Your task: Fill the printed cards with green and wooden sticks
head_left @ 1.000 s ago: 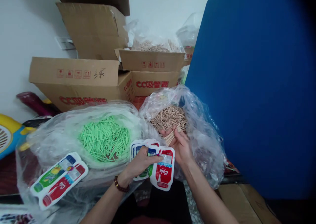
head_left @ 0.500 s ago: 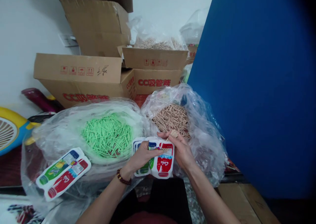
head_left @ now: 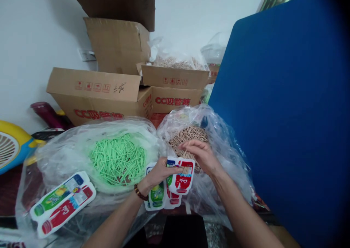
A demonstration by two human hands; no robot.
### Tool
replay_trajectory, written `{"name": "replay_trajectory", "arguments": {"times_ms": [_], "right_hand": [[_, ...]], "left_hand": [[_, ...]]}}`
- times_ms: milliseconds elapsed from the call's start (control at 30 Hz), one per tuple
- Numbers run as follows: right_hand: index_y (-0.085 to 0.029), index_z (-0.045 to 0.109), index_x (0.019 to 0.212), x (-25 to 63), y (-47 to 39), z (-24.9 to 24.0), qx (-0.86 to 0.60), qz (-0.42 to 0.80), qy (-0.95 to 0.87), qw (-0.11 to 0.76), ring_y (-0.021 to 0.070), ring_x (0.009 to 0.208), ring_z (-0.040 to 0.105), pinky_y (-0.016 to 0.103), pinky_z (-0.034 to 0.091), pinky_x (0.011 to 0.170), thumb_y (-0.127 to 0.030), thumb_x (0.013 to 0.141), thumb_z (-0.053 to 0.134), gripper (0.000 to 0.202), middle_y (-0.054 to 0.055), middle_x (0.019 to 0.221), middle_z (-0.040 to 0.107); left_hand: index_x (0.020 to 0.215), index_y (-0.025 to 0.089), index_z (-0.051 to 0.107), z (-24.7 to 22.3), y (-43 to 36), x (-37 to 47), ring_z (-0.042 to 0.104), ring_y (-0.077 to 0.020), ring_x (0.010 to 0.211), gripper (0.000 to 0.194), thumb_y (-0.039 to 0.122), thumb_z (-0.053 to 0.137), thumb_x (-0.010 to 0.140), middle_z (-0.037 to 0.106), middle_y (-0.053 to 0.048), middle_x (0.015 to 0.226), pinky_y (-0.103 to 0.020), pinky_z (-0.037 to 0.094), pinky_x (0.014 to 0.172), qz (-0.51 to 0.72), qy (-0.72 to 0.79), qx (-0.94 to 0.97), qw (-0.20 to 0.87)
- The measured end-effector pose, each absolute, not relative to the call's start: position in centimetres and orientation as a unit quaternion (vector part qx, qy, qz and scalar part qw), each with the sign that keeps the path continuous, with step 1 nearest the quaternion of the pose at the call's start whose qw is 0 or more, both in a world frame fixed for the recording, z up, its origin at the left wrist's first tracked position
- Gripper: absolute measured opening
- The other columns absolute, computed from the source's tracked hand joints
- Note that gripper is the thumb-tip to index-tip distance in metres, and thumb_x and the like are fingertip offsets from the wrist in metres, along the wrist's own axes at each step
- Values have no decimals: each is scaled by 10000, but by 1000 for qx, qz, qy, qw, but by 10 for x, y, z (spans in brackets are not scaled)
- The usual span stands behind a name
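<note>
My left hand point(head_left: 160, 173) is closed around several flat bottle-shaped candy packets, its thumb across the front. The foremost packet point(head_left: 182, 182) has a red cola print beside a green one; others point(head_left: 157, 196) fan out behind it. Tan candy sticks point(head_left: 188, 155) stand up out of the top of the front packet, and some show through its clear window. My right hand point(head_left: 201, 153) is at the upper ends of these sticks, fingers stretched to the left. Behind it lies a heap of tan sticks point(head_left: 188, 134) in a clear plastic bag point(head_left: 224, 146).
Green sticks point(head_left: 119, 158) fill an opened clear bag to the left. A stack of matching packets point(head_left: 64, 202) lies on the plastic at lower left. Cardboard boxes point(head_left: 93, 98) stand behind. A blue panel point(head_left: 279, 106) borders the right; a yellow-blue fan point(head_left: 16, 146) stands far left.
The bundle of tan sticks has gone from my right fingers into the front packet's top. My right fingers have straightened. The packets in my left hand have fanned apart. The view has tilted up slightly.
</note>
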State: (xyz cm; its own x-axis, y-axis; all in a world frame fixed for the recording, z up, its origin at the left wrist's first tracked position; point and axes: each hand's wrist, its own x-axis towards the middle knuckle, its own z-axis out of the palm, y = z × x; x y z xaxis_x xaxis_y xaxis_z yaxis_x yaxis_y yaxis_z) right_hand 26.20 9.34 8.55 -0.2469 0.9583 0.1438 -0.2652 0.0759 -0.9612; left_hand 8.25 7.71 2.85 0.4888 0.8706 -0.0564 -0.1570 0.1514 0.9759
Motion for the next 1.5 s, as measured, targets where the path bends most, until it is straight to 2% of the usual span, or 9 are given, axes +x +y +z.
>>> {"name": "replay_trajectory", "arguments": {"times_ms": [133, 267, 433, 533, 633, 867, 1067, 1300, 1500], "right_hand": [[-214, 668, 767, 274, 114, 72, -367, 499, -487, 616, 185, 841, 642, 355, 465, 870, -329, 767, 650, 116, 22, 830, 703], [-197, 690, 743, 282, 127, 42, -471, 424, -594, 495, 213, 806, 632, 379, 474, 838, -370, 681, 709, 185, 30, 790, 705], [-254, 655, 1124, 276, 96, 53, -410, 425, -661, 463, 218, 1039, 605, 358, 461, 900, -389, 869, 531, 314, 46, 1124, 677], [-262, 661, 1141, 269, 77, 68, -403, 421, -704, 405, 229, 1025, 611, 370, 458, 903, -370, 879, 533, 311, 44, 1136, 675], [-259, 642, 1163, 265, 73, 71, -391, 467, -680, 407, 215, 998, 617, 353, 475, 873, -355, 850, 583, 333, 43, 1112, 680], [-195, 695, 918, 244, 69, 46, -367, 648, -530, 406, 154, 714, 662, 295, 511, 724, -276, 643, 783, 300, 6, 835, 729], [-173, 712, 865, 229, 65, 37, -393, 648, -474, 448, 172, 670, 672, 308, 517, 680, -259, 603, 795, 288, 29, 800, 743], [-174, 712, 792, 218, 65, 36, -414, 625, -469, 468, 178, 621, 665, 312, 526, 632, -262, 559, 819, 271, 10, 728, 732], [-190, 699, 863, 214, 59, 42, -388, 651, -472, 451, 172, 676, 667, 320, 528, 692, -263, 568, 813, 324, 7, 806, 739]], "left_hand": [[766, 103, 720, 34, 78, 78, 582, -131, 599, 241, 324, 763, 681, 671, -23, 667, -235, 458, 613, 393, 335, 539, 665], [728, 100, 715, 40, 81, 74, 548, -107, 549, 237, 327, 764, 679, 647, -7, 622, -213, 436, 563, 391, 336, 553, 655], [736, 99, 714, 41, 85, 74, 566, -123, 565, 244, 336, 755, 689, 659, -12, 633, -224, 446, 572, 411, 337, 543, 649], [748, 101, 713, 39, 84, 74, 595, -148, 643, 252, 348, 741, 704, 676, -25, 681, -241, 462, 635, 456, 345, 534, 623], [718, 102, 698, 37, 82, 73, 590, -145, 640, 249, 348, 736, 710, 669, -25, 675, -245, 460, 650, 469, 344, 528, 618], [675, 112, 659, 46, 76, 65, 548, -102, 574, 236, 329, 747, 696, 635, 8, 632, -204, 433, 575, 492, 363, 504, 610], [831, 127, 633, 49, 71, 53, 607, -124, 579, 280, 263, 785, 639, 678, -3, 716, -221, 491, 554, 468, 368, 453, 663], [826, 111, 658, 51, 69, 44, 625, -133, 585, 278, 269, 788, 638, 691, -22, 722, -228, 499, 569, 441, 380, 461, 670], [784, 110, 695, 52, 65, 44, 631, -145, 575, 232, 294, 765, 662, 697, -28, 676, -237, 493, 571, 437, 375, 477, 665]]}}
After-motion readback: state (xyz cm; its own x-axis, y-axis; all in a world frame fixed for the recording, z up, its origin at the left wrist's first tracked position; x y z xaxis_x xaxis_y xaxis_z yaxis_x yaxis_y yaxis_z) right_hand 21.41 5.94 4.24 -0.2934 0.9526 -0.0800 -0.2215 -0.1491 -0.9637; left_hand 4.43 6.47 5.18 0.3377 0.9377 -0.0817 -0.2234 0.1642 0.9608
